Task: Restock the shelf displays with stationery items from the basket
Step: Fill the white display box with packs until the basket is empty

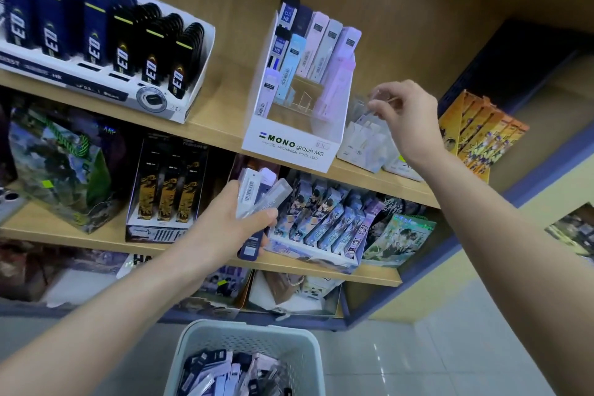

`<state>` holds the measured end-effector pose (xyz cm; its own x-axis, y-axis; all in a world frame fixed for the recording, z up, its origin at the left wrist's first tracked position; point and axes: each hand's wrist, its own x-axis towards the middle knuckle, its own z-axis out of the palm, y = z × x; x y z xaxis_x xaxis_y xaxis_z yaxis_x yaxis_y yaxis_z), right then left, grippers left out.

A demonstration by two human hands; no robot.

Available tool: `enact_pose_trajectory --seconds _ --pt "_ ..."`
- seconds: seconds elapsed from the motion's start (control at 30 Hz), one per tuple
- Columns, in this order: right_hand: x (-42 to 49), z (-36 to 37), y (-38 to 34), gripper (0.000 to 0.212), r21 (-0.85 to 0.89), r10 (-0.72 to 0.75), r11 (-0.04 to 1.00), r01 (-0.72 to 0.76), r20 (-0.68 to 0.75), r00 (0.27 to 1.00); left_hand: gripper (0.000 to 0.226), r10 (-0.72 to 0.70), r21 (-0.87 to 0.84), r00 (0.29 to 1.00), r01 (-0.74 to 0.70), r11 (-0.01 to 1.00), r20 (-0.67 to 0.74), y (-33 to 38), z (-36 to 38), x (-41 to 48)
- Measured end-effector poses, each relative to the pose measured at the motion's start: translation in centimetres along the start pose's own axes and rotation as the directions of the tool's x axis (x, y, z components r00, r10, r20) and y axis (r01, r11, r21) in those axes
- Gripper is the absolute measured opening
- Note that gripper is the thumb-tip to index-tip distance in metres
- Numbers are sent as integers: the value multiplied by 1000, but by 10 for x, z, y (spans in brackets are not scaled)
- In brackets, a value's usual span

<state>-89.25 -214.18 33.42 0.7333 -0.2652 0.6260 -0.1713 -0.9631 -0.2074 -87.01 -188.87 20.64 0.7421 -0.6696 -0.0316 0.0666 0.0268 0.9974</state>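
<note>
Sitting nearest on the floor, the pale basket [244, 339] held many lead cases [225, 373]. Above it, the left hand [238, 222] gripped a bunch of cases [257, 193] just in front of the middle shelf edge. Higher up, the right hand [405, 116] pinched a clear case [381, 100] over a small white box [363, 145]. Beside that, the display box [289, 151] read "MONO graph MG", with open room in its middle.

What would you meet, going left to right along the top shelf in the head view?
First the dark lead-case display → MONO display box → right hand pinching a clear case → orange packs.
</note>
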Motion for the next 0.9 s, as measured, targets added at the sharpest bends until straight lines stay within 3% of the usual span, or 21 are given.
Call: enact_pose_trajectory --seconds 0.2,0.33,0.5,0.63,0.7,0.77,0.83,0.9 --pt "-1 14 5 18 119 132 983 -137 49 990 26 -2 -13 1000 2 1000 23 -3 3 1" --pt "-1 20 7 7 38 101 994 -102 19 995 22 -3 -36 999 5 999 44 -8 3 3" --pt "-9 22 0 21 -15 128 992 -129 -42 991 23 -11 -91 998 16 996 57 -13 4 4" --pt "-50 23 -29 8 191 148 975 -117 -157 977 25 -34 -146 997 44 988 72 -15 4 3" --pt "-80 28 -44 4 303 206 934 -190 -21 978 24 -60 -169 996 71 983 68 -14 6 2" --pt "-110 34 -56 7 385 262 864 -325 208 942 23 -84 -174 994 96 980 73 -14 7 1" --pt "-129 39 -65 14 407 280 778 -478 456 845 22 -94 -165 990 110 980 102 -14 10 0" --pt "-137 42 -71 11 425 248 694 -581 616 748 21 -99 -170 987 120 978 129 -15 14 -3"
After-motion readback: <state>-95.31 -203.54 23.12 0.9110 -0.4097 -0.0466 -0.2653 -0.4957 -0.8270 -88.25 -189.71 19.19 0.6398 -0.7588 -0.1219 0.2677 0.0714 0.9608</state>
